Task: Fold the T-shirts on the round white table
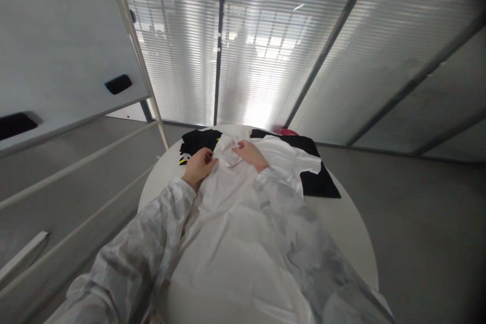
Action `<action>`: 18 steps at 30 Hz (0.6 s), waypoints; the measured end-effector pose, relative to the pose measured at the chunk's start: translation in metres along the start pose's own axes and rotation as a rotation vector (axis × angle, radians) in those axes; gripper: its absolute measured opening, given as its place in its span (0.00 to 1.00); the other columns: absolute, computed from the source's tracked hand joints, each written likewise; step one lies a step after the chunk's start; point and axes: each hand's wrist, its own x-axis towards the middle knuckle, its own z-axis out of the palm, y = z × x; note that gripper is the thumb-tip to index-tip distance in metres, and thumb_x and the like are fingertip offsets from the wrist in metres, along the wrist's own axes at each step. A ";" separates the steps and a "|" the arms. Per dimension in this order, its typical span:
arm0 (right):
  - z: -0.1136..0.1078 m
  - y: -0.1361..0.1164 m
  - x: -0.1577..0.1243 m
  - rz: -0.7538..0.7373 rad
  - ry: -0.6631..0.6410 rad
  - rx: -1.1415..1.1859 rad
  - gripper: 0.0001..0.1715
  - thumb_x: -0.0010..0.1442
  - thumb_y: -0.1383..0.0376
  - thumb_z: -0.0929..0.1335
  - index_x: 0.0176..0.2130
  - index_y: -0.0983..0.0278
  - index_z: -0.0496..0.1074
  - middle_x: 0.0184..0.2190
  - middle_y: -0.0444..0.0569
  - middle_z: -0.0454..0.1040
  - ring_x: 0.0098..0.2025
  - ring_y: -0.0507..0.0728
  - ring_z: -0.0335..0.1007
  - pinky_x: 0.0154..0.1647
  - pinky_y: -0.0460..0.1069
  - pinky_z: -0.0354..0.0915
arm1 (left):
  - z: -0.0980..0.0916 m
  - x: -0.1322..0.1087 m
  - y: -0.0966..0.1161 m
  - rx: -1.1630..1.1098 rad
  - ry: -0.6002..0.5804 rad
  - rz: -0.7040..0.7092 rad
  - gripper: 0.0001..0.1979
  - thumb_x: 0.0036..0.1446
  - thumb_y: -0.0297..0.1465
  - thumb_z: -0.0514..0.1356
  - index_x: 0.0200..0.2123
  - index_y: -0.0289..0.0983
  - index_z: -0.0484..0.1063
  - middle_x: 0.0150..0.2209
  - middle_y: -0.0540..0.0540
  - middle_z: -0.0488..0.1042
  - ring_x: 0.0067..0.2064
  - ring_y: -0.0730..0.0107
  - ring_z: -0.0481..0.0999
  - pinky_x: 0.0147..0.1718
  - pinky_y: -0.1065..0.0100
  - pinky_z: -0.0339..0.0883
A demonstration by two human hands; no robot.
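A white T-shirt [228, 212] is spread over the round table, its lower part reaching toward me. My left hand [199, 164] is closed at the left edge of the shirt, thumb and fingers pinching the fabric. On the shirt's upper part, my right hand [248, 153] has its fingertips closed on a bunched fold. Another white short-sleeved piece [288, 157] lies just right of that hand; I cannot tell whether it belongs to the same shirt. Beside my left hand is a heap of black cloth [199, 140] with yellow and white marks.
A flat black sheet [322, 182] lies under the white fabric at the right of the white table [355, 228]. Something red [287, 132] shows at the far edge. A whiteboard [64, 35] on a rail frame stands at left, and a glass partition [258, 50] behind.
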 end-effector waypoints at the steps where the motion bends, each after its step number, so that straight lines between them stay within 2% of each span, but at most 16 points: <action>1: 0.006 -0.002 0.007 0.014 0.004 0.021 0.31 0.67 0.46 0.73 0.59 0.63 0.79 0.55 0.57 0.85 0.55 0.64 0.82 0.56 0.52 0.71 | 0.000 0.000 0.001 -0.001 -0.012 -0.030 0.17 0.64 0.44 0.69 0.51 0.42 0.77 0.40 0.47 0.80 0.39 0.61 0.79 0.37 0.63 0.67; 3: 0.015 -0.005 0.017 0.038 0.013 0.059 0.31 0.68 0.43 0.72 0.58 0.63 0.80 0.57 0.57 0.84 0.56 0.64 0.82 0.57 0.52 0.71 | 0.001 0.000 0.002 0.020 -0.018 -0.054 0.16 0.63 0.41 0.70 0.50 0.42 0.77 0.39 0.49 0.80 0.38 0.62 0.79 0.35 0.64 0.64; 6: 0.025 -0.009 0.029 0.056 0.025 0.110 0.28 0.67 0.44 0.73 0.53 0.61 0.82 0.54 0.55 0.85 0.55 0.63 0.82 0.57 0.52 0.71 | 0.002 0.001 0.004 0.092 0.017 -0.024 0.12 0.62 0.38 0.70 0.45 0.41 0.76 0.42 0.46 0.79 0.40 0.61 0.78 0.36 0.63 0.64; 10: 0.033 -0.015 0.040 0.052 0.052 0.164 0.18 0.66 0.51 0.72 0.44 0.61 0.83 0.44 0.50 0.86 0.47 0.60 0.82 0.52 0.50 0.71 | 0.001 0.001 0.005 0.158 -0.010 0.021 0.08 0.66 0.38 0.66 0.38 0.41 0.75 0.43 0.44 0.79 0.40 0.61 0.78 0.37 0.63 0.63; 12: 0.035 -0.018 0.045 0.044 0.092 0.181 0.15 0.67 0.55 0.71 0.42 0.62 0.82 0.43 0.49 0.86 0.45 0.59 0.81 0.51 0.50 0.71 | -0.001 0.000 0.005 0.163 -0.027 0.016 0.08 0.67 0.39 0.65 0.38 0.41 0.74 0.42 0.45 0.80 0.39 0.60 0.78 0.36 0.63 0.62; 15: 0.033 -0.023 0.053 0.049 0.185 0.191 0.16 0.69 0.55 0.67 0.45 0.62 0.80 0.46 0.52 0.85 0.49 0.60 0.80 0.54 0.50 0.70 | -0.005 0.000 0.005 0.152 -0.068 -0.010 0.07 0.68 0.38 0.65 0.40 0.42 0.74 0.37 0.46 0.80 0.37 0.60 0.78 0.35 0.63 0.60; 18: 0.031 -0.026 0.056 0.065 0.270 0.189 0.20 0.71 0.53 0.63 0.52 0.60 0.78 0.52 0.53 0.83 0.55 0.61 0.78 0.58 0.52 0.69 | -0.007 0.000 0.008 0.153 -0.067 -0.032 0.08 0.65 0.36 0.66 0.45 0.42 0.74 0.38 0.47 0.81 0.38 0.59 0.79 0.37 0.63 0.62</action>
